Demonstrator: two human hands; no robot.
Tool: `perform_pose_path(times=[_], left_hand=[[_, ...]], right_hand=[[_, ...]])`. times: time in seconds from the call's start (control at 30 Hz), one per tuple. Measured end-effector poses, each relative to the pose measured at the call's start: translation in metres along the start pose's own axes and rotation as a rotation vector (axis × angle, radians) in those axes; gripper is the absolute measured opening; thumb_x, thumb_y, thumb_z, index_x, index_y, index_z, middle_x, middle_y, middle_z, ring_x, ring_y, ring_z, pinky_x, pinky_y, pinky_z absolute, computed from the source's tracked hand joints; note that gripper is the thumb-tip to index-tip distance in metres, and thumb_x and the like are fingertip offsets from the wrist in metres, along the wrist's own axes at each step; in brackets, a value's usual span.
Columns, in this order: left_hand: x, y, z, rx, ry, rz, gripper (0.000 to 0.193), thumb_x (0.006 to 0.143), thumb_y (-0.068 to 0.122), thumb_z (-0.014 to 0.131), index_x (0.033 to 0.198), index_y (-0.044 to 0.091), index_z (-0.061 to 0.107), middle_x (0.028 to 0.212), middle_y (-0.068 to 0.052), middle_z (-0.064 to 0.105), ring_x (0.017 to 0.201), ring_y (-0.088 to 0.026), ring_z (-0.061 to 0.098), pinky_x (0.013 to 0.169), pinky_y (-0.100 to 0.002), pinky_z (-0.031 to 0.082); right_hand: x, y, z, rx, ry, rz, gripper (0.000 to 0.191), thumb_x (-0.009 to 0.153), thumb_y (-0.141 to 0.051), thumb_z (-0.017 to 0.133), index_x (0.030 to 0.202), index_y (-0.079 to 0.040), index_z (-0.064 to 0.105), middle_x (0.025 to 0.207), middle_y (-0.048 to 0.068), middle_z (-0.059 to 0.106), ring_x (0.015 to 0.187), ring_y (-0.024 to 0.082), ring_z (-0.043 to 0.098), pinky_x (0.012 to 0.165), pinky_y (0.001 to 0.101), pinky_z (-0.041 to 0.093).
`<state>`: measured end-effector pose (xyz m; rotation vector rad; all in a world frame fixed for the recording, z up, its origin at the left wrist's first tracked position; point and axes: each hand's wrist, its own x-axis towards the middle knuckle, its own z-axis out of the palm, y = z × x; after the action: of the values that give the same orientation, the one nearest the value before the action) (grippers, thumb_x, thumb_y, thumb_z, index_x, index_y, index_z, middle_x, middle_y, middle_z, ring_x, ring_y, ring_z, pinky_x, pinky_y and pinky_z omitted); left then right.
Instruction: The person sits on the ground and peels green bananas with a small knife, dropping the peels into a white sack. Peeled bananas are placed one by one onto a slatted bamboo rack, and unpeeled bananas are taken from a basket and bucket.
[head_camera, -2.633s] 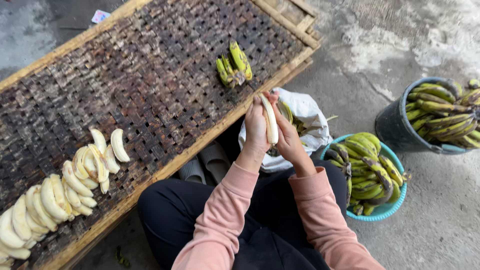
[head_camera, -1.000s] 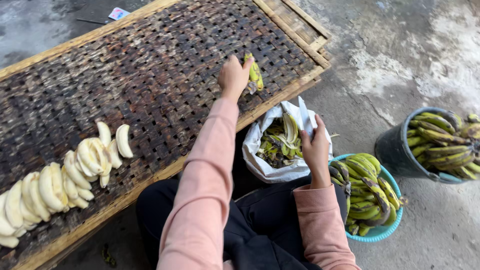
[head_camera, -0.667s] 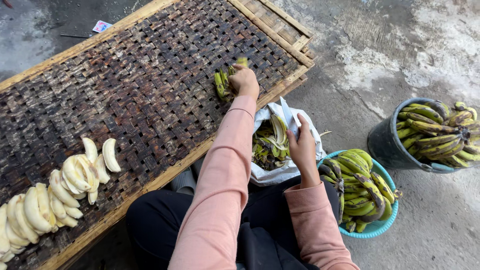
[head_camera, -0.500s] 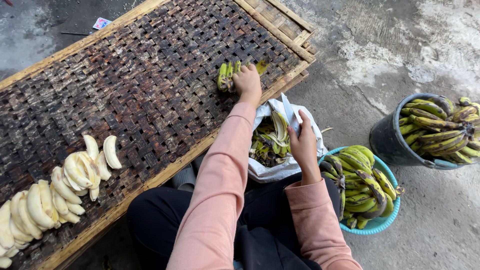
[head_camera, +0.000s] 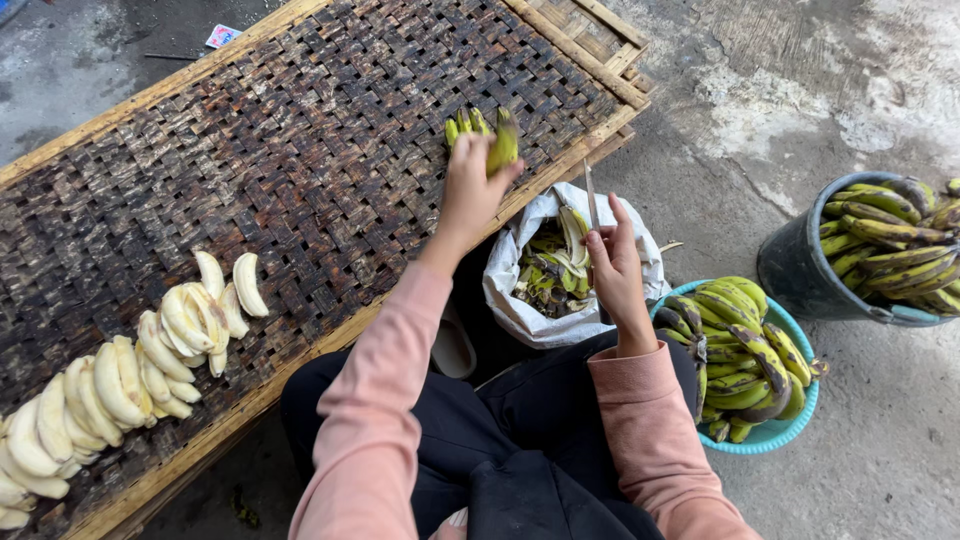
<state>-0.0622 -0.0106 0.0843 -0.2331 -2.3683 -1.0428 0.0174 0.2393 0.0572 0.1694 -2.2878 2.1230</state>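
My left hand (head_camera: 470, 190) is stretched out over the woven bamboo tray (head_camera: 300, 130) and grips a green unpeeled banana (head_camera: 503, 142) from a small bunch (head_camera: 466, 128) lying near the tray's near edge. My right hand (head_camera: 615, 270) holds a thin knife (head_camera: 590, 196), blade up, above a white sack (head_camera: 520, 300) filled with banana peels (head_camera: 553, 268). Several peeled pale bananas (head_camera: 130, 360) lie in a row on the tray's left part.
A turquoise basin (head_camera: 770, 435) of green bananas stands right of my knee. A dark bucket (head_camera: 800, 275) holding more bananas is at the far right. Concrete floor surrounds the tray. My legs in dark trousers fill the bottom centre.
The peeled banana I held in both hands is gone from them. My left hand reached to the green bunch on the tray and now lifts one banana; my right hand lowered to the sack with the knife.
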Motion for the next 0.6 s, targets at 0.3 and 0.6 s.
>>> perform_pose_path(times=[0.3, 0.6], left_hand=[[-0.113, 0.044, -0.036, 0.346, 0.075, 0.248, 0.031, 0.096, 0.009, 0.067, 0.126, 0.013, 0.069, 0.123, -0.005, 0.067, 0.125, -0.027, 0.062, 0.121, -0.062, 0.034], [-0.111, 0.038, -0.019, 0.301, 0.141, 0.297, 0.035, 0.096, 0.009, 0.067, 0.129, 0.016, 0.074, 0.126, -0.005, 0.065, 0.128, -0.025, 0.060, 0.122, -0.061, 0.033]], right_hand=[[-0.036, -0.040, 0.036, 0.012, -0.380, -0.093, 0.071, 0.105, -0.012, 0.059, 0.166, -0.013, 0.025, 0.106, 0.001, 0.052, 0.078, 0.004, 0.048, 0.064, 0.0201, 0.043], [-0.031, -0.031, 0.039, 0.089, -0.393, -0.057, 0.058, 0.105, -0.012, 0.058, 0.159, -0.009, 0.035, 0.098, 0.000, 0.052, 0.080, 0.006, 0.047, 0.068, 0.0211, 0.041]])
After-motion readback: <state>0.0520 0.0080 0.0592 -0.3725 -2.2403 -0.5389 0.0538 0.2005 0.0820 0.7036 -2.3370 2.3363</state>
